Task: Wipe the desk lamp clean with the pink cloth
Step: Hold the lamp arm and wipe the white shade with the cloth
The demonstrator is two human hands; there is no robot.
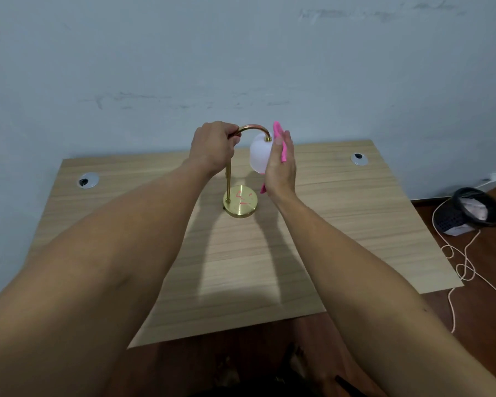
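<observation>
- Head view: your left hand (214, 146) is curled tight around the brass neck of the desk lamp (228, 179), fist wrapped where the upright pole bends into the arch, at about 12 o'clock from the lamp's round base (240, 201).
- Your right hand (281, 164) is flat and nearly fully spread, fingers straight and pointing up, palm turned toward the white shade (259, 154) and pressed against its 3 o'clock side.
- The pink cloth (281, 144) lies against that palm; it peeks out above the fingertips and a corner hangs below the heel of the hand. How much of it lies between palm and shade you can't make out from here.
- The lamp stands upright near the middle of the wooden desk (341, 224), base flat on the top, shade hanging from the arch above and to the 2 o'clock of the base.
- Pink reflections streak the polished base.
- Out at 3 o'clock, off the desk, a dark basket (470, 210) sits on the floor with a pale cord (464, 262) looped beside it.
</observation>
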